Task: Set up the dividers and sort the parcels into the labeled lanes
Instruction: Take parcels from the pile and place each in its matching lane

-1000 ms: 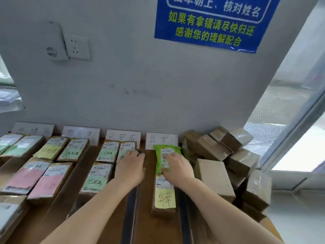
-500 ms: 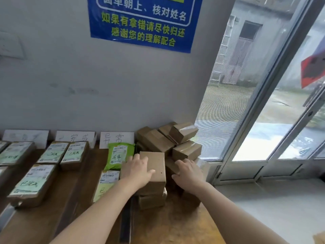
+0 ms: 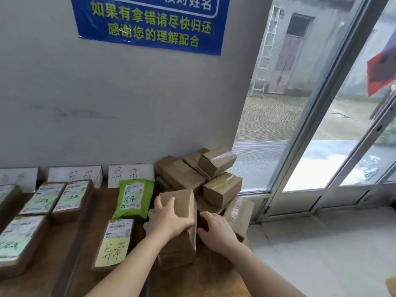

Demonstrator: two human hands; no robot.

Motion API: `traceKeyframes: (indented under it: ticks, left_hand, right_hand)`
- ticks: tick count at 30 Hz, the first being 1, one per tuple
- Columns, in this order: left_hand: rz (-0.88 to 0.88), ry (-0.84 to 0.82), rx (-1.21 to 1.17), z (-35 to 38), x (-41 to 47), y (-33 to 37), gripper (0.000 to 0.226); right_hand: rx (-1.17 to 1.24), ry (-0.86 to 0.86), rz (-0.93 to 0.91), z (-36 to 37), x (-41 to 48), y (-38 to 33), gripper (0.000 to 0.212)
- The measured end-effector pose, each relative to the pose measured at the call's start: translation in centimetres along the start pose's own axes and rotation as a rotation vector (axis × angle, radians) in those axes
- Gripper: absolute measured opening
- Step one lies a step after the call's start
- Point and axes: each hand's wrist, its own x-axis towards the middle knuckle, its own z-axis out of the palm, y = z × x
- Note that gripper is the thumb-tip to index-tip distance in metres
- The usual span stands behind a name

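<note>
Left hand (image 3: 169, 219) fingers clamp a brown box (image 3: 180, 202) on the worktop (image 3: 203, 279); right hand (image 3: 216, 231), fingers apart, touches its 3 o'clock side; green parcel (image 3: 134, 199) lies at 9 o'clock.

blocked: box pile (image 3: 182, 176) against wall | free: bare table (image 3: 207, 279) in front | left: green pouch (image 3: 135, 198)

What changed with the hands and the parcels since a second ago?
Both hands let go of the green bag and moved right to the pile of brown boxes. The left hand now grips the front box. The right hand reaches in beside it, open. The green bag stayed in its lane, and the labelled parcels did not move.
</note>
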Motion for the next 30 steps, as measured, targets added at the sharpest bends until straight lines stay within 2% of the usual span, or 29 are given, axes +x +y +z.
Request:
traceKeyframes:
  ticks: [3, 6, 8, 10, 13, 18, 19, 23, 25, 27, 30]
  left_hand:
    - [-0.034, -0.133, -0.721, -2.2, -0.7, -1.8, 0.099]
    - [0.005, -0.268, -1.327, -3.6, -2.8, -3.5, 0.099]
    - [0.009, -0.332, -1.7, -3.3, -3.8, -4.7, 0.101]
    - [-0.016, -0.377, -1.904, -2.7, -4.6, -5.3, 0.103]
    - [-0.011, -0.38, -1.981, -1.8, -5.5, -5.4, 0.105]
    - [-0.013, -0.219, -2.004, -2.0, -6.6, -5.4, 0.107]
    - [-0.015, -0.197, -1.995, -2.1, -6.9, -5.3, 0.102]
    - [-0.057, -0.132, -1.991, -2.1, -8.0, -5.1, 0.057]
    - [-0.073, -0.112, -2.013, -2.0, -8.5, -5.3, 0.05]
    - [-0.109, -0.074, -2.01, -2.4, -9.3, -5.7, 0.039]
    - [-0.123, 0.023, -1.834, -3.3, -10.5, -6.6, 0.034]
  right_hand:
    - [0.531, 0.062, 0.144, 0.1, 0.1, -0.6, 0.043]
    - [1.086, -0.082, 0.262, -0.2, -0.7, -1.6, 0.049]
    - [1.258, -0.188, 0.27, 0.1, -1.2, -2.0, 0.052]
    - [1.352, -0.279, 0.262, 0.5, -1.6, -2.7, 0.065]
    - [1.397, -0.336, 0.184, 0.5, -1.9, -2.9, 0.082]
    - [1.38, -0.305, 0.036, -0.6, -2.7, -2.2, 0.074]
    - [1.375, -0.301, 0.027, -0.7, -3.0, -2.3, 0.072]
    - [1.4, -0.338, 0.021, -0.7, -3.9, -2.8, 0.08]
    - [1.419, -0.378, 0.005, -0.9, -4.4, -3.4, 0.086]
    - [1.4, -0.371, -0.013, -0.9, -4.8, -4.1, 0.081]
    - [1.361, -0.322, -0.033, -0.8, -5.4, -5.8, 0.081]
